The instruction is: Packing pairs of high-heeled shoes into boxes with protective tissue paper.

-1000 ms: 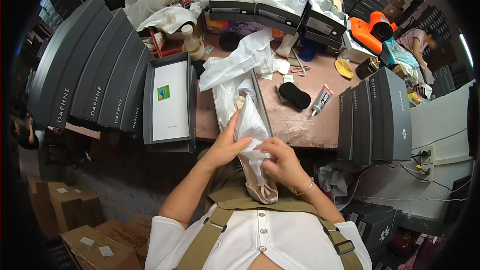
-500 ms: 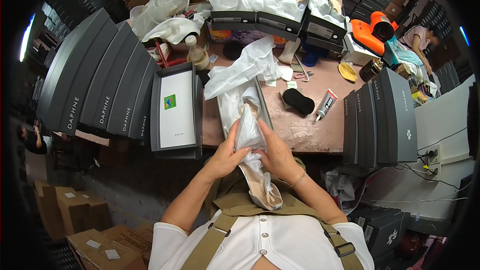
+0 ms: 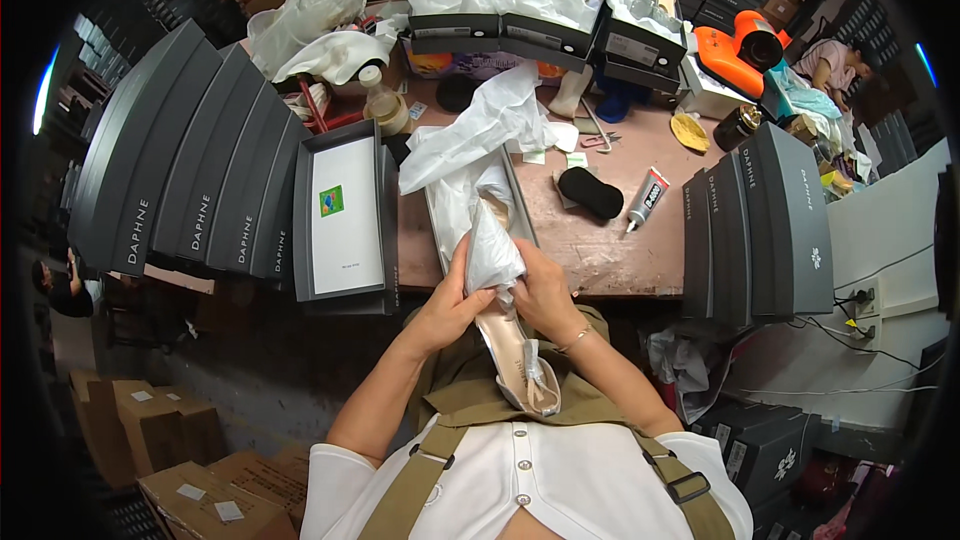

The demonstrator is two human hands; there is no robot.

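Toward my body, over my lap, hangs a pale shoe (image 3: 511, 352) with a beige insole and a strapped heel end. White tissue paper (image 3: 492, 252) covers its front end. My left hand (image 3: 448, 306) is closed round the left side of the shoe's front and the paper. On the other side, my right hand (image 3: 546, 292) grips the bunched tissue and the shoe's front, some fingers hidden by the paper. Just beyond my hands lies an open grey shoebox (image 3: 522, 210) lined with tissue; part of another shoe (image 3: 497, 206) shows in it.
An upturned grey box lid (image 3: 345, 225) lies left, beside upright dark shoeboxes (image 3: 215, 155). More shoeboxes (image 3: 765, 230) stand right. On the table (image 3: 610, 260) are a black pad (image 3: 590, 194), a glue tube (image 3: 647, 200) and a bottle (image 3: 383, 105). Boxed shoes (image 3: 550, 15) line the back.
The tissue at the shoe's front has been bunched in and down between my hands. My right hand has turned slightly inward over it. The whole view has shifted a little.
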